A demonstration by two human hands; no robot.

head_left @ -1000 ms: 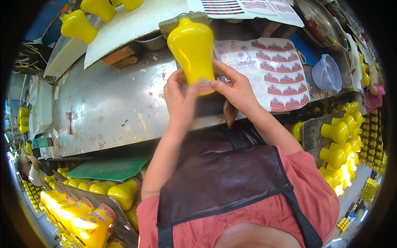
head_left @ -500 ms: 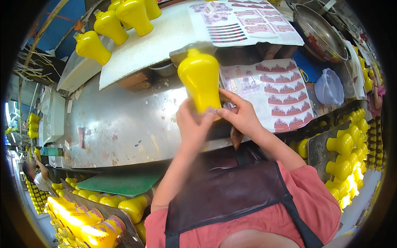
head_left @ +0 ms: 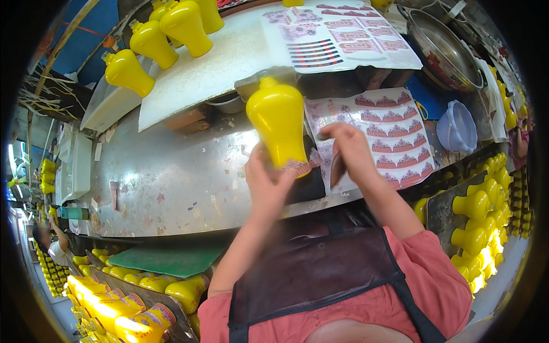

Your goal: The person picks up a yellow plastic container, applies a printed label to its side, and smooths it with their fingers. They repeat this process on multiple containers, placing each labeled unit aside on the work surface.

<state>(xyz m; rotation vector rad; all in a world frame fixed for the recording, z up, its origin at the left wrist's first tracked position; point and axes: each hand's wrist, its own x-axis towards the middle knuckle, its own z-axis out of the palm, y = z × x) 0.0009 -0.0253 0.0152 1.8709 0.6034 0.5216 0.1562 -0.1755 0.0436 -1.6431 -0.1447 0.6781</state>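
Observation:
A glossy yellow vase-shaped bottle (head_left: 277, 120) lies tilted over a dark pad (head_left: 307, 188), its neck pointing away from me. A pink and purple patterned strip (head_left: 296, 166) sits on its base end. My left hand (head_left: 266, 182) grips the bottle's lower left side, thumb near the strip. Apart from the bottle, my right hand (head_left: 350, 150) is over the printed sheet, fingers curled. From it juts a flat, brown, pointed piece (head_left: 337, 169), its exact kind unclear. The nearer decal sheet (head_left: 366, 117) carries rows of scalloped pink and purple prints.
Several yellow bottles (head_left: 153, 46) stand on a white board (head_left: 229, 68) at the far left. Another decal sheet (head_left: 343, 34) lies at the back. To the right are a lilac basket (head_left: 456, 127) and a metal pan (head_left: 443, 51). Racks of yellow bottles (head_left: 477, 206) flank the metal table (head_left: 166, 188).
My right hand has left the bottle's base and moved right and up over the printed sheet, taking the brown piece along. My left hand stays on the bottle; the patterned strip now shows.

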